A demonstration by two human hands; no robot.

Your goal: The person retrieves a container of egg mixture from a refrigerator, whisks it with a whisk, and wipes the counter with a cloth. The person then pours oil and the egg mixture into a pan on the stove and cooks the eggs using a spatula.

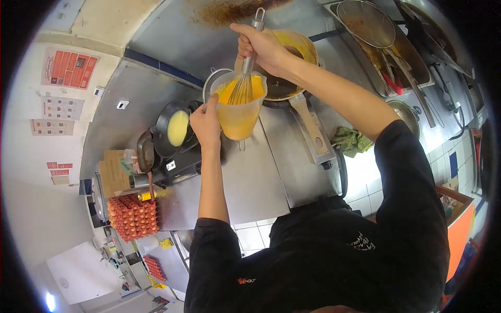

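My right hand (pixel 262 48) is closed around the metal handle of a whisk (pixel 241 89). The whisk's wires dip into a yellow-orange liquid, which looks like beaten egg, inside a translucent plastic jug (pixel 240 121). My left hand (pixel 205 125) grips the jug at its left side, thumb up near the rim. Partly hidden behind the jug is a round metal strainer (pixel 212 83). Just beyond my right hand sits a large pan (pixel 282 86) with a beige handle pointing toward me.
A black pan (pixel 166 130) with a pale yellow round in it rests on a burner at left. Stacked egg trays (pixel 133 218) stand nearer the left edge. At right are a green cloth (pixel 350 141), a metal tray (pixel 422 70) and a mesh skimmer (pixel 367 23).
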